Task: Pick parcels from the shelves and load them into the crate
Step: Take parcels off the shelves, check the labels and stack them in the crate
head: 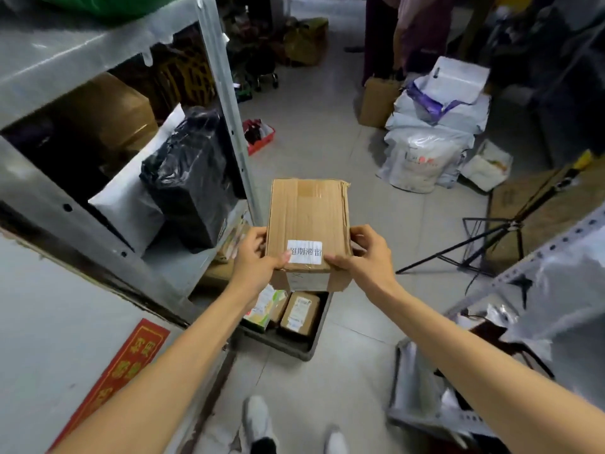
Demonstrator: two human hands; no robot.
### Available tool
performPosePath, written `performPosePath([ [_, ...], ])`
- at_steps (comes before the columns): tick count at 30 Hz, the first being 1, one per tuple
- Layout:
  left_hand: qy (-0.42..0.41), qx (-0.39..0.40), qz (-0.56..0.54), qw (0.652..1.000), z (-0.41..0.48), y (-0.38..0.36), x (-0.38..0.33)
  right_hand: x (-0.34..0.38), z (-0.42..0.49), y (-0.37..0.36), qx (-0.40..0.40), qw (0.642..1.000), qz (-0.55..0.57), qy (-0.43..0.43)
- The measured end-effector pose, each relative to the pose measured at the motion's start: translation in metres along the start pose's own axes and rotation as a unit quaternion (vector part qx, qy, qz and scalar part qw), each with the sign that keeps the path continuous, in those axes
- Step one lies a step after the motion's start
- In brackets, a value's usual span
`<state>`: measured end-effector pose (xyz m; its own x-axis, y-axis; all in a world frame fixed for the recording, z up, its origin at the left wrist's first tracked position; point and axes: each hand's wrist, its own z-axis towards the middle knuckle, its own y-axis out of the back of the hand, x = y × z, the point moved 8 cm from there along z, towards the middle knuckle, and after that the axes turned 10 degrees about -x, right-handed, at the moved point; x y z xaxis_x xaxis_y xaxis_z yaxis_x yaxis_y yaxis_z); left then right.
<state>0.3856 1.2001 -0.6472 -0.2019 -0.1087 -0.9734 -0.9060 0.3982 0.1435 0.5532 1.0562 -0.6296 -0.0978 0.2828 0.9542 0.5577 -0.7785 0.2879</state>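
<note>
At the left of the frame stands the metal shelf (98,198), with a black wrapped parcel (190,178) and a white parcel (131,204) on its board. Toward the centre, my left hand (252,253) grips the near left corner of the cardboard box (307,217), with the thumb on top and the fingers curled round the side. The box is in the air at the centre of the frame, held about level, with a white label on its top near me.

Directly below it, on the floor, is the dark crate (294,347). Inside I see a small brown parcel (299,314) and a green-and-white carton (265,309) just beside it; the far part of the crate is hidden by the box. My right hand (363,253) grips the near right corner in the same way.

I think the good way is to lower the box slowly with both hands, keep it level, and first check where it fits, so it does not crush the small parcels. At the upper right of the frame, white bags (429,152) lie on the floor, well apart.
</note>
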Motion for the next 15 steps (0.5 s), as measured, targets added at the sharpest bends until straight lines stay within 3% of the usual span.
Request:
performPosePath([
  [4, 0.016, 0.032, 0.018, 0.999, 0.062, -0.011, 0.029, -0.032, 0.036, -0.033, -0.050, 0.995, 0.029, -0.078],
  [8, 0.043, 0.068, 0.051, 0.995, 0.117, -0.017, 0.067, -0.067, 0.064, -0.076, -0.086, 0.992, -0.012, -0.095],
  [15, 0.089, 0.109, 0.141, 0.980, 0.174, -0.037, 0.188, -0.199, 0.083, -0.142, -0.095, 0.973, -0.051, -0.202],
])
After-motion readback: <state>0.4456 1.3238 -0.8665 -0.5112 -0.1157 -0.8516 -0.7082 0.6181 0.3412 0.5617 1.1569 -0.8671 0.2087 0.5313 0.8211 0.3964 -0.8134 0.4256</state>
